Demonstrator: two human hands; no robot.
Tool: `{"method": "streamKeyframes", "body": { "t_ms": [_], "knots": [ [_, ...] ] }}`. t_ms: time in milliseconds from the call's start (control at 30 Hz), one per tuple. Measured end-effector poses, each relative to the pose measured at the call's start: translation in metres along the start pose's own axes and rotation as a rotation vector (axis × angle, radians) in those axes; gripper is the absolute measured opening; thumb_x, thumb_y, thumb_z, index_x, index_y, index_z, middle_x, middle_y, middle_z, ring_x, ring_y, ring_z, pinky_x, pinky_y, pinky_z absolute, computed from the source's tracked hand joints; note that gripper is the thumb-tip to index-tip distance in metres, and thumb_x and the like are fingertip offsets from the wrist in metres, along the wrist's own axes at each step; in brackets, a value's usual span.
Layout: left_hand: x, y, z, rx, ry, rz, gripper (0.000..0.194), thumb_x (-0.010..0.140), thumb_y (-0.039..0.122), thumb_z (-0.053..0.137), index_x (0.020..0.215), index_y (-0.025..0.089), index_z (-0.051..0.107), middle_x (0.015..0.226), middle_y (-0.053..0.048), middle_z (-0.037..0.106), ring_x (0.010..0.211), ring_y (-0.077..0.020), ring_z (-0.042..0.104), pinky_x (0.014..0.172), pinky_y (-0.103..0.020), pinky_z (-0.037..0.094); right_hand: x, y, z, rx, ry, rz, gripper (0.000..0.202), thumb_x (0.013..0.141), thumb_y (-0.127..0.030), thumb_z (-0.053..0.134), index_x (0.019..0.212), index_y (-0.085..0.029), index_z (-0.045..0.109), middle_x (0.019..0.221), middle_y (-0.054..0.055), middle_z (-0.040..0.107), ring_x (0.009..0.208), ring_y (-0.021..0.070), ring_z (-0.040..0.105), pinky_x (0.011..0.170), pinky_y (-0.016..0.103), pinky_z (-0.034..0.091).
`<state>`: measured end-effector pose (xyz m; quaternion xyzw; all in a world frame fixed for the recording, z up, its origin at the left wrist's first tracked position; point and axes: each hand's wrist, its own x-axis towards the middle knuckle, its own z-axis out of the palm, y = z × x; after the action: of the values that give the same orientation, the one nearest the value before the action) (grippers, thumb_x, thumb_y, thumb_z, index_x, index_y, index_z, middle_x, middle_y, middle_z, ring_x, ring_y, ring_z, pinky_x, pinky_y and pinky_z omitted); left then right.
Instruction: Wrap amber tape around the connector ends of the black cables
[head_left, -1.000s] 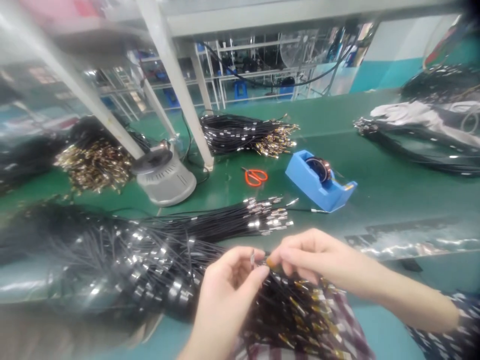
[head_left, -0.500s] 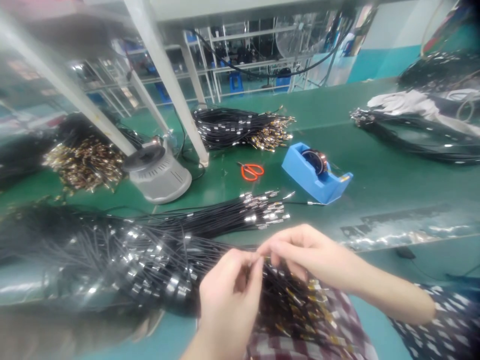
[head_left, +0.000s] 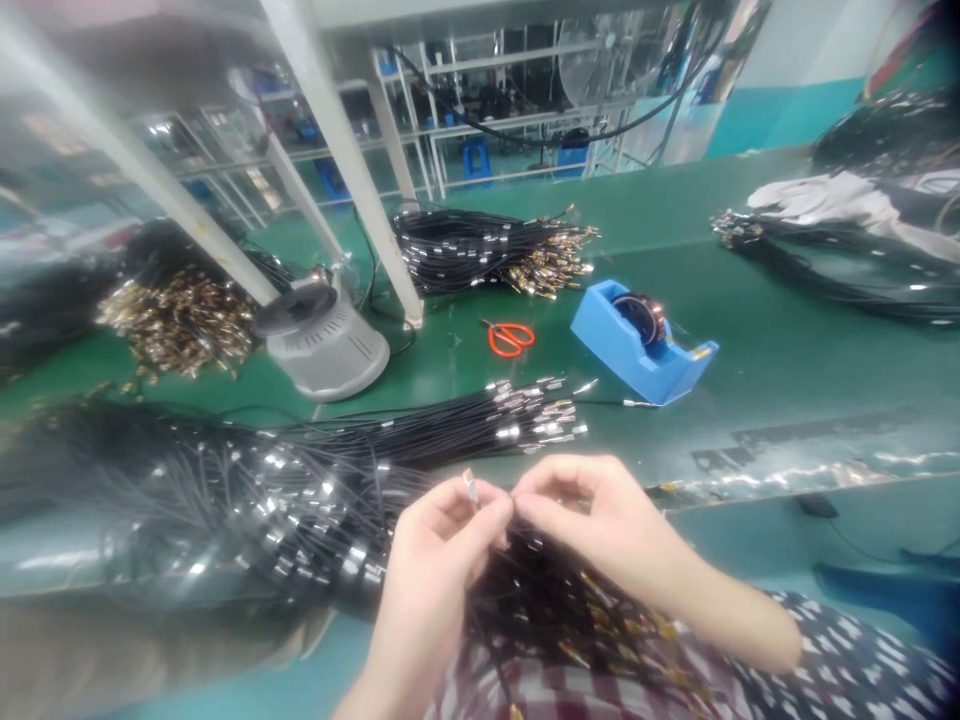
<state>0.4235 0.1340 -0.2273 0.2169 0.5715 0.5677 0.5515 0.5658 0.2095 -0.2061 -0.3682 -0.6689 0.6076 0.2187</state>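
Observation:
My left hand (head_left: pixel 448 550) is closed on a thin black cable. A silver connector (head_left: pixel 470 486) at the cable's end pokes up between its fingers. Thumb and forefinger of my right hand (head_left: pixel 592 505) are pinched together, touching the left fingertips; what they grip is too small to make out. Below both hands, a bundle of black cables (head_left: pixel 577 600) with gold-coloured ends lies over the lap. Beyond the hands, another group of cables with silver connectors (head_left: pixel 540 410) rests on the green table (head_left: pixel 660 235).
A blue tape dispenser (head_left: pixel 637 350) holding a brown roll stands past my right hand. Red-handled scissors (head_left: pixel 511 338) lie left of it. Further left are a grey round device (head_left: pixel 326 345) and white posts (head_left: pixel 352 170). Coiled cable bundles (head_left: pixel 480 250) sit farther back.
The silver connector now shows above my left fingers. My right hand has drawn its fingers into a tighter pinch, lined up against the left fingertips. The view has shifted slightly.

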Motion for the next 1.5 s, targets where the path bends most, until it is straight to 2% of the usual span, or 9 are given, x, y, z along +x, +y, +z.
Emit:
{"method": "streamKeyframes", "body": {
  "t_ms": [233, 433, 533, 667, 867, 1233, 1500],
  "knots": [
    [0.001, -0.001, 0.000, 0.005, 0.020, 0.056, 0.036, 0.073, 0.039, 0.078, 0.083, 0.010, 0.059, 0.063, 0.001, 0.051, 0.050, -0.0025, 0.036, 0.045, -0.015, 0.025, 0.000, 0.003, -0.006, 0.083, -0.003, -0.017, 0.021, 0.088, -0.030, 0.060, 0.081, -0.010, 0.064, 0.074, 0.003, 0.062, 0.067, 0.0088, 0.054, 0.065, 0.019, 0.045],
    [-0.001, -0.006, -0.008, 0.045, -0.141, 0.072, 0.031, 0.082, 0.033, 0.070, 0.094, 0.014, 0.049, 0.068, -0.002, 0.061, 0.054, -0.0058, 0.046, 0.052, -0.017, 0.036, 0.002, -0.004, -0.011, 0.142, -0.040, 0.036, 0.014, 0.079, -0.023, 0.068, 0.076, -0.010, 0.064, 0.070, 0.001, 0.061, 0.062, 0.0061, 0.052, 0.061, 0.016, 0.043],
    [-0.004, -0.008, -0.009, 0.048, -0.092, 0.097, 0.032, 0.083, 0.031, 0.069, 0.100, 0.013, 0.049, 0.070, -0.005, 0.065, 0.051, -0.0065, 0.047, 0.050, -0.017, 0.036, 0.004, -0.006, -0.010, 0.108, -0.062, 0.059, 0.008, 0.077, -0.018, 0.068, 0.076, -0.010, 0.066, 0.073, 0.002, 0.065, 0.066, 0.0075, 0.054, 0.062, 0.017, 0.043],
    [-0.007, -0.007, -0.007, 0.046, -0.033, 0.130, 0.034, 0.081, 0.029, 0.070, 0.106, 0.011, 0.055, 0.071, -0.007, 0.067, 0.048, -0.0078, 0.050, 0.049, -0.018, 0.039, 0.008, -0.004, -0.007, 0.064, -0.109, 0.074, 0.013, 0.079, -0.023, 0.066, 0.077, -0.010, 0.066, 0.076, 0.005, 0.067, 0.067, 0.0102, 0.056, 0.065, 0.021, 0.044],
    [-0.006, -0.011, -0.010, 0.067, -0.064, 0.145, 0.036, 0.082, 0.028, 0.069, 0.114, 0.010, 0.067, 0.070, -0.007, 0.066, 0.050, -0.0074, 0.049, 0.049, -0.019, 0.040, 0.012, -0.007, -0.005, 0.018, -0.151, 0.081, 0.017, 0.082, -0.025, 0.064, 0.075, -0.009, 0.065, 0.074, 0.006, 0.067, 0.067, 0.0128, 0.059, 0.067, 0.025, 0.047],
    [-0.006, -0.011, -0.011, 0.041, -0.102, 0.140, 0.031, 0.084, 0.025, 0.068, 0.113, 0.014, 0.071, 0.070, -0.006, 0.066, 0.051, -0.0062, 0.049, 0.049, -0.016, 0.040, 0.013, -0.006, -0.004, 0.061, -0.182, 0.061, 0.019, 0.084, -0.026, 0.063, 0.075, -0.009, 0.062, 0.072, 0.006, 0.067, 0.067, 0.0126, 0.060, 0.068, 0.025, 0.048],
    [-0.005, -0.013, -0.014, 0.070, -0.098, 0.157, 0.035, 0.084, 0.029, 0.069, 0.116, 0.015, 0.069, 0.072, -0.006, 0.066, 0.054, -0.0082, 0.051, 0.050, -0.018, 0.042, 0.014, -0.003, 0.000, 0.098, -0.165, 0.042, 0.022, 0.085, -0.028, 0.063, 0.077, -0.008, 0.062, 0.069, 0.007, 0.066, 0.065, 0.0127, 0.060, 0.067, 0.025, 0.048]
  ]
}}
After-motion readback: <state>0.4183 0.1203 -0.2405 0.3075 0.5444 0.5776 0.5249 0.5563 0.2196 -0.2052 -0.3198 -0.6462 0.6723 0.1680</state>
